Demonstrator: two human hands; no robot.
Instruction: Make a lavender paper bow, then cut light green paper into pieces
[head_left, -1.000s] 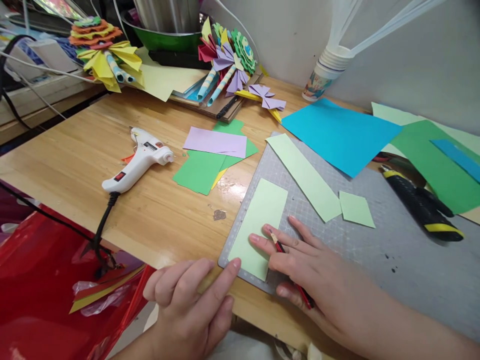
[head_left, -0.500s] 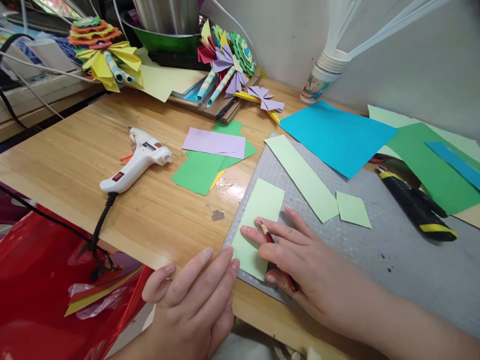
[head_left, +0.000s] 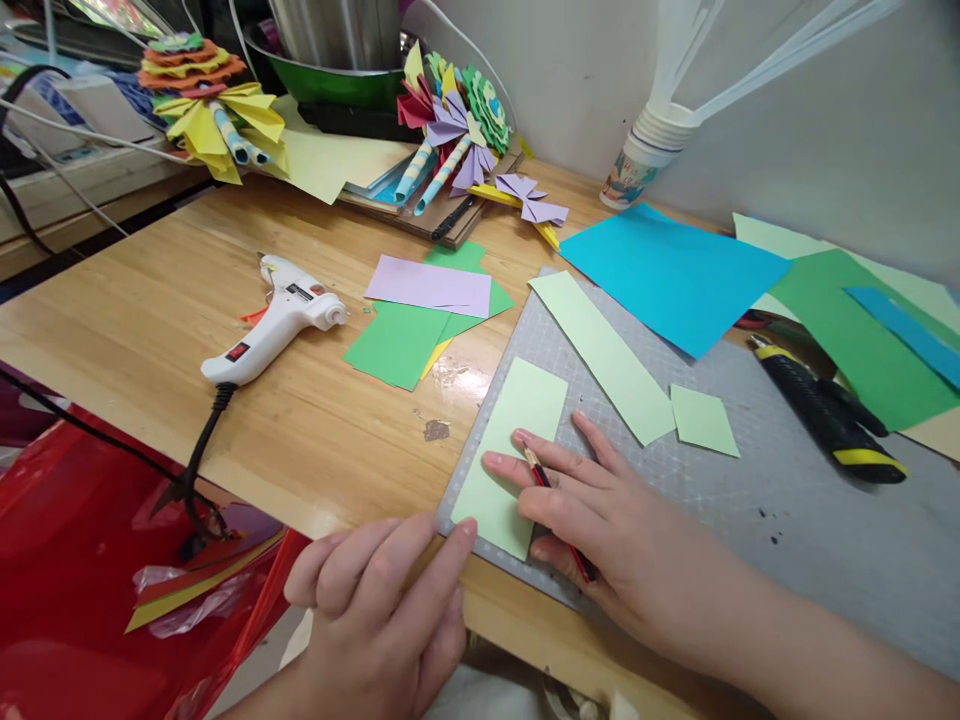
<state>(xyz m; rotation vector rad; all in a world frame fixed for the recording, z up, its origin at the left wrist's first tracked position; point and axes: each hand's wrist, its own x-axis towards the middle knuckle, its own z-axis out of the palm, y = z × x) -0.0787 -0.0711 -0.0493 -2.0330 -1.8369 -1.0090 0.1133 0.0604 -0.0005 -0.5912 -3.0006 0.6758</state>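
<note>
A light green paper rectangle (head_left: 517, 440) lies on the left end of a grey cutting mat (head_left: 750, 500). My right hand (head_left: 592, 530) rests flat on the paper's right edge, fingers stretched out, with a red pencil (head_left: 555, 510) held between the fingers. My left hand (head_left: 382, 610) sits at the table's front edge; its fingertip touches the paper's near corner and the other fingers curl loosely. A long light green strip (head_left: 600, 350) and a small green square (head_left: 703, 420) lie further back on the mat.
A white glue gun (head_left: 274, 320) with a black cord lies on the wooden table at left. Green and purple sheets (head_left: 427, 300), a blue sheet (head_left: 675, 270), a black-yellow utility knife (head_left: 825, 410), paper flowers (head_left: 457, 120), stacked cups (head_left: 645, 150) and a red bag (head_left: 75, 570) surround the mat.
My right hand slid left along the paper with the pencil. My left hand's fingers opened, then curled again, with one fingertip back on the paper's near corner.
</note>
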